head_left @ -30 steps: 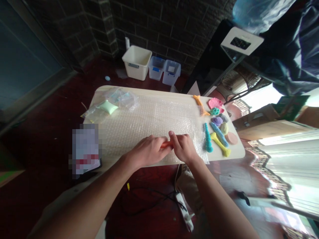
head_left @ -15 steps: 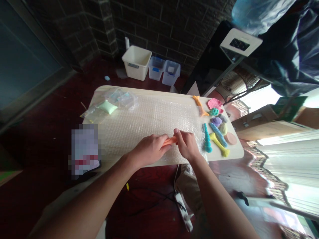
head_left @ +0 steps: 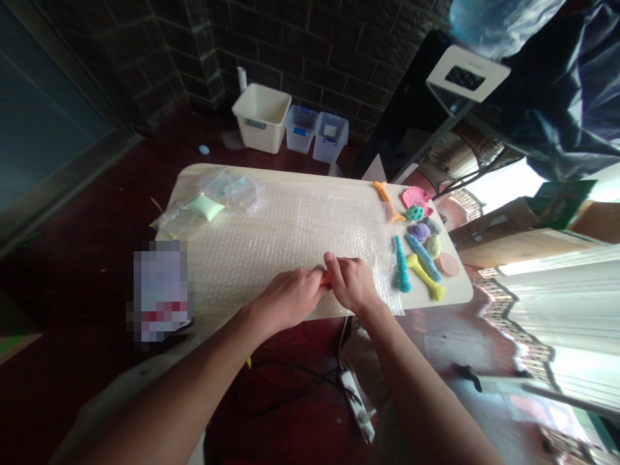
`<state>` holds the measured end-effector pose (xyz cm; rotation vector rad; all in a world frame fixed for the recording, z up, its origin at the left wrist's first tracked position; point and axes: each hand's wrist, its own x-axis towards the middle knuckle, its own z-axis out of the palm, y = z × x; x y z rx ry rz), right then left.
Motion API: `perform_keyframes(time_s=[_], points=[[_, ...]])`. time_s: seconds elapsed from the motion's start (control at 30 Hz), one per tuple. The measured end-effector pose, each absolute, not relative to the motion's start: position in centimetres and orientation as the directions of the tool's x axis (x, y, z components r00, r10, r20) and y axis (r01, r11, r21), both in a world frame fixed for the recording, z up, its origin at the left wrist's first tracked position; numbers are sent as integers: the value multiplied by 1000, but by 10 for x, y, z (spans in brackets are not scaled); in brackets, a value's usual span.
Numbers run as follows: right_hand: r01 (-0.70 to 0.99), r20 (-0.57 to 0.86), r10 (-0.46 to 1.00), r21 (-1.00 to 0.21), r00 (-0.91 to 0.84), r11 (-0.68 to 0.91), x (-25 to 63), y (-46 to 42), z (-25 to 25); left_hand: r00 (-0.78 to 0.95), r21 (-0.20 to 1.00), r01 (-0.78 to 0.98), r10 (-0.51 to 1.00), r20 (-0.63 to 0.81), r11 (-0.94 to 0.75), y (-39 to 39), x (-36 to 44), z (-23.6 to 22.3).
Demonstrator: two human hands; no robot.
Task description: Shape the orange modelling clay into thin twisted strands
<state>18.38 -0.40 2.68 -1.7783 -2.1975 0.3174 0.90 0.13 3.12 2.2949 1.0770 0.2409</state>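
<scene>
Clamping small orange clay-like piece point(head_left: 326, 278) in left hand point(head_left: 293, 294) and right hand point(head_left: 353, 284), close together, over clear plastic bubble wrap point(head_left: 334, 223).

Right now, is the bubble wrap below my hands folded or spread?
Spread: the bubble wrap lies mostly flat across much of the table, its bubble pattern showing widely.

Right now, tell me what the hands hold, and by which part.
The left hand and right hand hold an orange, clay-like piece, gripping from opposite sides. Only a short stretch shows; the gripped parts are hidden.
</scene>
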Motion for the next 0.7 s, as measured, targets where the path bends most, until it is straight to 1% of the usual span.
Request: perform_keyframes(time_s=[0.17,0.27,0.37,0.43,0.53,0.57,0.63,0.7], points=[[916,58,987,-369,-148,159,185,-3,28,636,577,656,768,-75,-487,4,14,29],[899,62,982,-395,-179,189,184,-3,24,656,635,610,752,-68,-475,4,12,26],[872,82,978,-444,-191,207,184,-3,22,665,723,540,745,-54,-431,4,10,24],[838,108,980,-508,-165,197,185,-3,23,654,789,478,756,-26,-386,6,9,25],[758,142,988,-637,-61,139,190,-1,26,606,871,390,796,2,-298,9,11,27],[716,136,990,-689,-24,112,192,0,26,603,906,348,798,-18,-243,10,12,28],[587,91,995,-808,31,56,195,2,26,631,971,228,770,-90,-74,12,14,27],[392,17,998,-920,60,-8,197,4,24,666,989,105,730,-151,109,13,16,26]])
